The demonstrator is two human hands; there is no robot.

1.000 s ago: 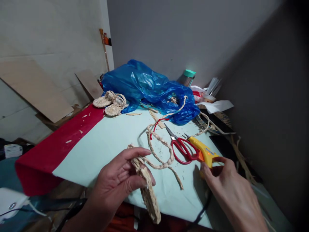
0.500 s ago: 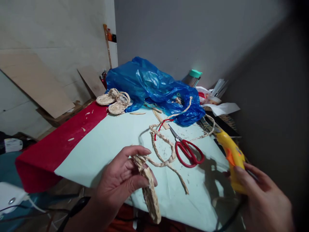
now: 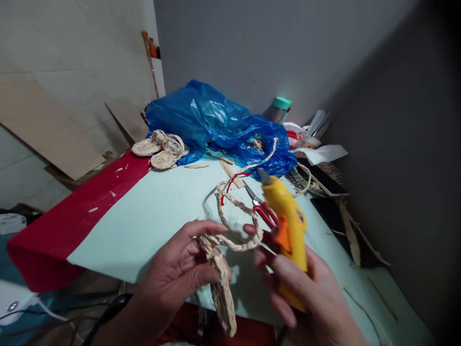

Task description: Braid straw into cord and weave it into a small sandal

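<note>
Between thumb and fingers, my left hand (image 3: pixel 183 264) pinches a coiled straw sole (image 3: pixel 223 300), seen nearly edge-on. From its top a braided straw cord (image 3: pixel 248 245) loops out over the table. My right hand (image 3: pixel 306 288) is wrapped round a yellow glue gun (image 3: pixel 288 216) with an orange trigger, its nozzle pointing up and away. The right fingertips are close to the cord; whether they touch it I cannot tell. Behind the glue gun lie red-handled scissors (image 3: pixel 264 211), partly hidden. A thin red strip (image 3: pixel 230 187) rests by the cord.
A pair of woven straw slippers (image 3: pixel 163 151) sits at the table's back left, beside a crumpled blue plastic bag (image 3: pixel 212 125). A teal-lidded jar (image 3: pixel 281 108) stands behind the bag. Red cloth (image 3: pixel 82 206) covers the left side. A black board (image 3: pixel 338 230) lies at right.
My right hand has brought the glue gun left, from the table's right side to near the straw sole, now in front of the scissors. My left hand keeps its hold. The view has shifted slightly right.
</note>
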